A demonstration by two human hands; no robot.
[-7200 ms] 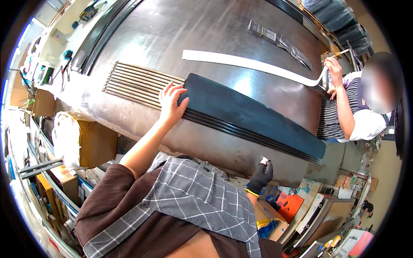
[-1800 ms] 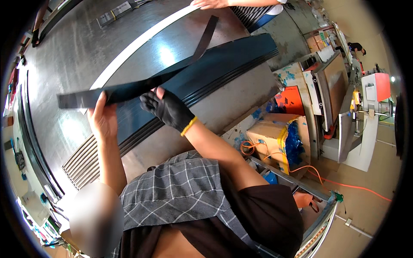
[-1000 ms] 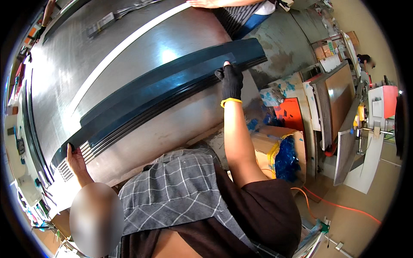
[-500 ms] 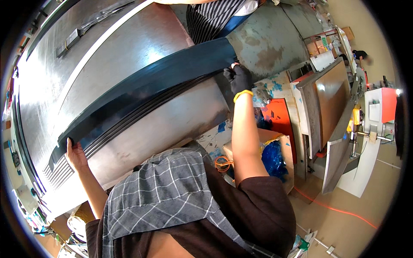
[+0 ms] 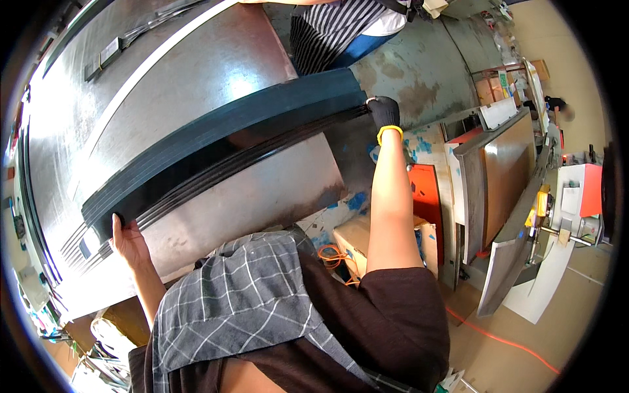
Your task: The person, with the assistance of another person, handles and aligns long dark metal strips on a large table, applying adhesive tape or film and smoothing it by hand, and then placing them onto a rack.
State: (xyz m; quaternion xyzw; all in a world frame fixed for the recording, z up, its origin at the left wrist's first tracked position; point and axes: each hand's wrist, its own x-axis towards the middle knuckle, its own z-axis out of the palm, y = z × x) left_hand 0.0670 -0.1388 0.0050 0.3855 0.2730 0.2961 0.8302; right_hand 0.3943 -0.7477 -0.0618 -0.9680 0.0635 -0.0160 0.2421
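A long, dark blue-black strip [image 5: 223, 135] stretches across the metal worktable [image 5: 242, 180] in front of me, its upper face marked with fine lengthwise lines. Along its near side run several similar thin dark strips [image 5: 196, 190], lying close together. At the strip's left end, my bare left hand [image 5: 131, 245] grips the near edge, thumb up against it and the other fingers partly hidden. My right hand [image 5: 384, 112], in a black glove with a yellow band at the wrist, is closed at the right end of the strip; its fingertips hardly show.
Across the table stands a person in a striped apron [image 5: 334, 33]. A bundle of narrow metal pieces [image 5: 105, 57] lies at the far left. To my right are a cardboard box [image 5: 350, 245], an orange panel [image 5: 426, 200] and leaning boards [image 5: 501, 187]. An orange cable [image 5: 504, 337] crosses the floor.
The long strip has tipped, so its lined upper face and dark near side now show. My right hand has shifted right and turned knuckles up; my left hand has moved slightly toward me.
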